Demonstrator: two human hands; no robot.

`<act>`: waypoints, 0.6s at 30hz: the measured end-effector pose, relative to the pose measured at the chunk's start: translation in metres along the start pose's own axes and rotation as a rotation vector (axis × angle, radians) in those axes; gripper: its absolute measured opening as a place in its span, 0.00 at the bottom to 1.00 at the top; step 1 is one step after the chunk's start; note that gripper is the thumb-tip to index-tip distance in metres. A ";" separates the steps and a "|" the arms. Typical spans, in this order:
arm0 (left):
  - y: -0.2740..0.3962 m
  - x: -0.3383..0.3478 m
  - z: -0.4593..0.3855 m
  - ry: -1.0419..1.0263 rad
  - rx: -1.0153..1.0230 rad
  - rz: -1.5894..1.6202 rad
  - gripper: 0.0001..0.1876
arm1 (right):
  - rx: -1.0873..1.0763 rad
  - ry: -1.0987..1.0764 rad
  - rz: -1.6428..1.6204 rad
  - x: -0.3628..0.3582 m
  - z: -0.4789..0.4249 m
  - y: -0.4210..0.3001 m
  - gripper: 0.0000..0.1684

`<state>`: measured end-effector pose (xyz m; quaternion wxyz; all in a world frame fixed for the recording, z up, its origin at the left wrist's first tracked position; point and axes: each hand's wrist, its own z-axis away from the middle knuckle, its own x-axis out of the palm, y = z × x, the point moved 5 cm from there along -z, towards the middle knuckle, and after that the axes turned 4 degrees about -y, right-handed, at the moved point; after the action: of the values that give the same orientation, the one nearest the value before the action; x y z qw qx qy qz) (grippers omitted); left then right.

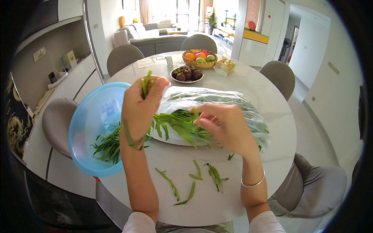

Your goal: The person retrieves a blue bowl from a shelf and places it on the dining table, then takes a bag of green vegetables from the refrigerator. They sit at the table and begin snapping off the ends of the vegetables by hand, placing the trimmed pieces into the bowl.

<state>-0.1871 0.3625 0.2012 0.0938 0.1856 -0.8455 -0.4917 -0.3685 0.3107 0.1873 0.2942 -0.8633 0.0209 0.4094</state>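
Note:
My left hand (140, 107) is raised beside a blue plastic basin, its fingers closed around several green stems of a leafy vegetable; leaves hang at the wrist. To its right, my right hand (223, 125) pinches a short green stem piece between thumb and fingers. Below and behind the hands, leafy green vegetables (186, 125) spill from a clear plastic bag (209, 96). The blue plastic basin (78, 122) holds a heap of long narrow leaves (109, 148). Loose stem pieces (170, 183) and a wilted bunch of greens (216, 177) lie on the near tabletop.
The round white table (271, 107) bears a bowl of mangosteens (188, 75), a wicker basket of fruit (201, 65), a tissue pack (225, 67) and a small white cup (169, 61). Grey chairs (276, 77) surround it. The basin reaches over the table's left edge.

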 end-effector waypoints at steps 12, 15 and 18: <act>0.005 -0.009 0.002 0.155 0.100 0.024 0.10 | -0.026 0.764 -0.674 -0.090 0.037 -0.012 0.08; 0.001 0.016 0.003 -0.023 0.049 -0.017 0.09 | -0.004 0.729 -0.766 -0.091 0.035 0.004 0.09; -0.001 0.040 0.007 -0.239 -0.025 0.018 0.10 | 0.028 0.712 -0.799 -0.091 0.033 0.010 0.09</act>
<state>-0.2259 0.3509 0.1961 -0.0011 0.1170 -0.8462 -0.5199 -0.4547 0.3014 0.2316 0.4133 -0.8856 -0.2052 -0.0531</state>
